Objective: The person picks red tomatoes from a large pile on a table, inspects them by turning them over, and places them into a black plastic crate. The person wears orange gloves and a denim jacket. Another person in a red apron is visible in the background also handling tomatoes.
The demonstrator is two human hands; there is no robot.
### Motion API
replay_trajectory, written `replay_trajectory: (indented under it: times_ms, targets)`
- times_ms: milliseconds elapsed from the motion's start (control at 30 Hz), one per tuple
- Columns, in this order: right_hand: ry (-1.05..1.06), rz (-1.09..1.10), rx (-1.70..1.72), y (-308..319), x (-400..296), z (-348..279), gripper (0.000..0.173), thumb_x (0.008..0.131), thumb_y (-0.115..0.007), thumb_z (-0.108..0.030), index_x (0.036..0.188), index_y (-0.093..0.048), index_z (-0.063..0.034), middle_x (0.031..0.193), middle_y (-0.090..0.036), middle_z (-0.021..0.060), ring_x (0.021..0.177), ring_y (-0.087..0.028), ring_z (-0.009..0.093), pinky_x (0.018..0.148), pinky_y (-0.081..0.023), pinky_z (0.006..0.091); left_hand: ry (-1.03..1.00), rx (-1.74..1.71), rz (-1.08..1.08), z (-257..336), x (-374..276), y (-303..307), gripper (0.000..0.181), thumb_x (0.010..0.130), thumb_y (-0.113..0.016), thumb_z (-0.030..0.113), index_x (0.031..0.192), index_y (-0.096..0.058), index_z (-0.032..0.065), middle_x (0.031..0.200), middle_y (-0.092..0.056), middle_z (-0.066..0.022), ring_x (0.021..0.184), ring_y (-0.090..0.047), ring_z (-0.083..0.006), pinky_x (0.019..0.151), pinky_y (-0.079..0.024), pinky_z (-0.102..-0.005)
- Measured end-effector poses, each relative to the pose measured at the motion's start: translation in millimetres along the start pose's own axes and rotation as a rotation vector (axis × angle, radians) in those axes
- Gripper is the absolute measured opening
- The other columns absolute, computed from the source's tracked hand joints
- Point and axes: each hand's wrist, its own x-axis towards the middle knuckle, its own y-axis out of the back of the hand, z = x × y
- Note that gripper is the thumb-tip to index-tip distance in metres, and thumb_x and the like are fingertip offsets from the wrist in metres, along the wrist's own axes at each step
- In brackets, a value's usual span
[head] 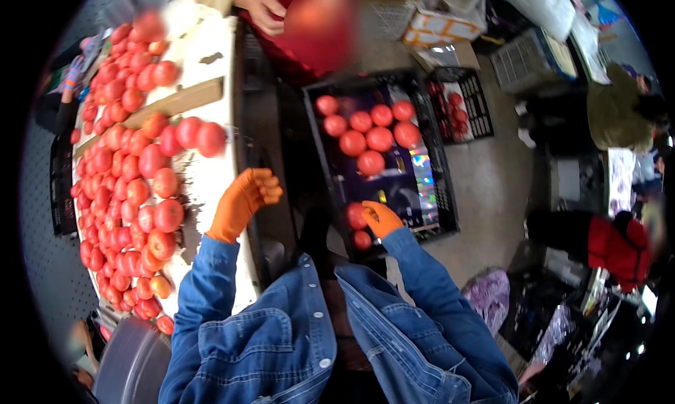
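My left hand [245,201], in an orange glove, is over the right edge of a white-topped table [211,103] with its fingers curled; whether anything is inside them is hidden. Many red tomatoes [169,215] are heaped on the table to its left. My right hand [382,218], also gloved in orange, reaches into a black plastic crate [451,193], its fingertips against a tomato [356,216] near the crate's left wall. Another tomato [362,240] lies just below that one. Several more tomatoes [370,163] rest at the far end of the crate on a dark, shiny liner.
A wooden strip [190,99] divides the heap. Across the table corner stands a person in a red apron [321,40]. A smaller black crate [477,103] with tomatoes adjoins the large one. Other people stand at the right, and a grey bin [132,362] is at lower left.
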Motion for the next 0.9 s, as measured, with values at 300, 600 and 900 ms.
replay_trajectory:
  times_ms: [300,600,900]
  targets:
    - [-0.276,0.342,-0.352,6.5,74.5,73.4,0.084,0.069,-0.076,-0.041,0.138,-0.040,-0.0098,0.131,-0.045,0.0241,0.119,-0.046,0.041,0.097,-0.041,0.0480,0.520,0.045,-0.119,-144.4,-15.2,-64.3,0.035,0.097,-0.046,0.026,0.112,-0.058,-0.0041,0.101,-0.063,-0.0139,0.095,-0.063,-0.0255,0.088,-0.050,-0.0376]
    - [-0.319,0.405,-0.444,-16.2,167.0,52.1,0.094,0.057,-0.085,-0.034,0.134,-0.039,-0.0065,0.132,-0.044,0.0220,0.118,-0.045,0.040,0.095,-0.045,0.0473,0.463,-0.006,-0.140,-157.3,34.4,-50.9,0.037,0.097,-0.047,0.030,0.115,-0.057,-0.0007,0.105,-0.063,-0.0132,0.098,-0.062,-0.0256,0.090,-0.049,-0.0381]
    - [0.059,0.082,0.281,6.2,122.3,-6.6,0.061,0.082,-0.066,-0.033,0.131,-0.046,-0.0029,0.122,-0.055,0.0152,0.118,-0.049,0.030,0.101,-0.038,0.0418,0.439,-1.018,-0.045,-154.6,111.8,-35.4,0.064,0.091,-0.046,0.055,0.136,-0.042,0.0089,0.137,-0.044,-0.0185,0.124,-0.042,-0.0429,0.097,-0.040,-0.0606]
